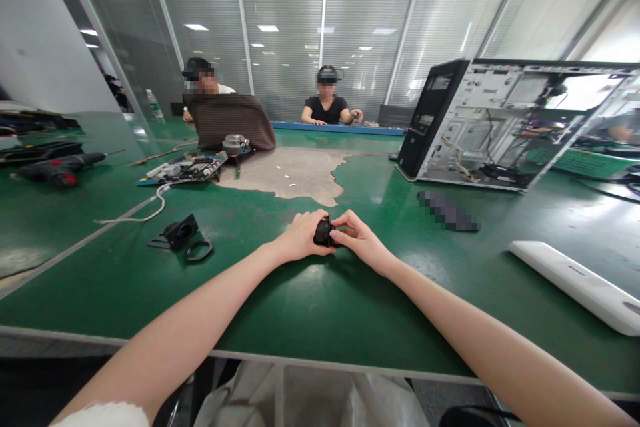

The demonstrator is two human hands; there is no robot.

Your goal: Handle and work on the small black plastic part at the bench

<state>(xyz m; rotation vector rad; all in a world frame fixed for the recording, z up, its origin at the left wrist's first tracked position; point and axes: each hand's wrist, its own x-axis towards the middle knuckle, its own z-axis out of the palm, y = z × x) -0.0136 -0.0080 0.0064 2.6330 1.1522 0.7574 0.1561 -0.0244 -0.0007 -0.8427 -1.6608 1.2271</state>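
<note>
Both of my arms reach out over the green table (310, 307). My left hand (300, 237) and my right hand (357, 237) meet at the table's middle, fingers curled around a small black part (323, 232) held between them. Most of that part is hidden by my fingers. To the left lie a black plastic housing (179, 231) and a black ring-shaped piece (199, 251), both apart from my hands.
An open computer case (500, 123) lies on its side at the right back. A long white panel (575, 283) rests at the right front. A circuit board (185, 168), a white cable (145, 210) and a power drill (60, 170) are on the left. Two people sit across the table.
</note>
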